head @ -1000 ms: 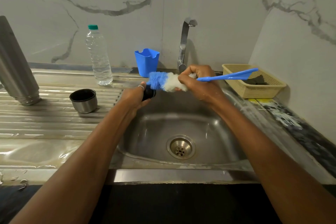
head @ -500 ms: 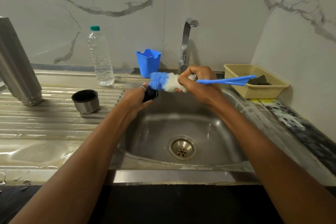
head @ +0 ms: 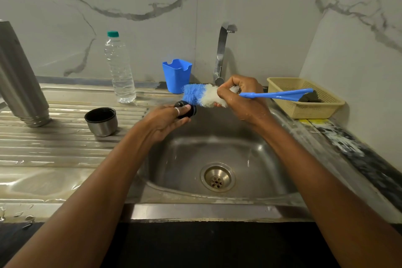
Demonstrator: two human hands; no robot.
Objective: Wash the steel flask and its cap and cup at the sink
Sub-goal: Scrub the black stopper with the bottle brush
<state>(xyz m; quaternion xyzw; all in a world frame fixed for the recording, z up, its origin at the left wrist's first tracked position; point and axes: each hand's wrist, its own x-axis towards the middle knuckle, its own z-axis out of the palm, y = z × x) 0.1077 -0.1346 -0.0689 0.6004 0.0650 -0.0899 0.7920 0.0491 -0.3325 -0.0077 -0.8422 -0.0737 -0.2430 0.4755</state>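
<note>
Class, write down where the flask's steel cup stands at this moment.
In the head view the steel cup stands mouth-up on the ribbed drainboard, left of the sink basin, between the steel flask and the left hand.

The cap (head: pixel 187 111) sits at the fingertips of the left hand (head: pixel 165 122) above the sink (head: pixel 174 169), with the brush (head: pixel 195 97) head just beyond it. The fingers of the right hand (head: pixel 241 100) grip the brush, whose handle runs right of them over the basket (head: pixel 315 111). The tap (head: pixel 221 54) and holder (head: pixel 177 75) stand behind the fingers. The cup (head: pixel 101 122), then the flask (head: pixel 19 76), stand left of them on the drainboard (head: pixel 54 143), with the water bottle (head: pixel 119 72) behind the cup.
</note>
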